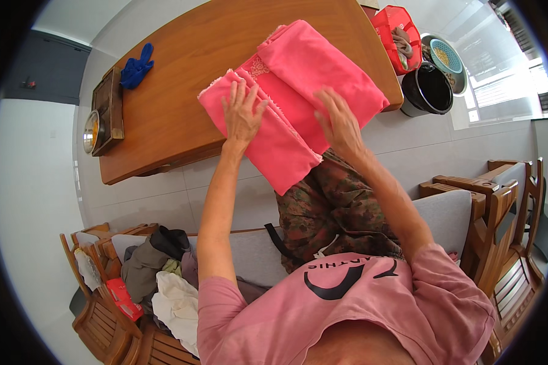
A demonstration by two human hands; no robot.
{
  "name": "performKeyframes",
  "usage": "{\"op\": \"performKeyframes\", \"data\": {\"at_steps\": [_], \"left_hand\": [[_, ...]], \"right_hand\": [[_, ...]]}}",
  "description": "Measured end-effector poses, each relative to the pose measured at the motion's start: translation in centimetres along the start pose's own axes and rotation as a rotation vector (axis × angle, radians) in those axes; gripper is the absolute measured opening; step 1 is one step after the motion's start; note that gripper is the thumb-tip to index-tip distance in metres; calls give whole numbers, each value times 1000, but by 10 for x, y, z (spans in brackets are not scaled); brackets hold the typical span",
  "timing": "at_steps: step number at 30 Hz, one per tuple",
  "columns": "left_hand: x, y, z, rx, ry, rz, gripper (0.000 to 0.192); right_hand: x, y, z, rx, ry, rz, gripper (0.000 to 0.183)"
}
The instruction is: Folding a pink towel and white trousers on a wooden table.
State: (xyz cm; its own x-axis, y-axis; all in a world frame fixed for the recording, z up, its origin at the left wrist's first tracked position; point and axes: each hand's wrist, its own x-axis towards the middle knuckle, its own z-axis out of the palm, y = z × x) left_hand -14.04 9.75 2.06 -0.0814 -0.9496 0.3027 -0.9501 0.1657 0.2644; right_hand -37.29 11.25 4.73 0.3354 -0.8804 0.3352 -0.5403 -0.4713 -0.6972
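Observation:
A pink towel-like cloth (301, 91) with pale frayed edges and a light embroidered motif lies folded on the wooden table (187, 59). Its left and right parts are folded over towards the middle, and its near corner hangs past the table edge. My left hand (243, 112) rests flat on the left folded part, fingers spread. Over the inner edge of the right folded part is my right hand (340, 121), fingers slightly apart and a little blurred; whether it touches the cloth is unclear. Neither hand grips anything.
At the table's left stand a wooden tray (108, 109), a metal bowl (91, 132) and a blue cloth (138, 68). Beyond the right end are a red bag (395, 34), a black bucket (427, 91) and a blue basket (446, 54). Clothes (148, 269) lie on the seat behind, among wooden chairs.

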Motion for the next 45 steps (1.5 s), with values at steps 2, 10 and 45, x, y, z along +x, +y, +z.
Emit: {"op": "performKeyframes", "data": {"at_steps": [2,10,45], "left_hand": [[3,8,13,34,-45,-88,53],[38,1,45,89,-110,-201,56],[47,-41,40,134,189,-36,34]], "right_hand": [[32,6,3,-248,60,-106,39],[47,10,57,-295,-265,-111,59],[3,-11,46,166,-64,16,29]]}}
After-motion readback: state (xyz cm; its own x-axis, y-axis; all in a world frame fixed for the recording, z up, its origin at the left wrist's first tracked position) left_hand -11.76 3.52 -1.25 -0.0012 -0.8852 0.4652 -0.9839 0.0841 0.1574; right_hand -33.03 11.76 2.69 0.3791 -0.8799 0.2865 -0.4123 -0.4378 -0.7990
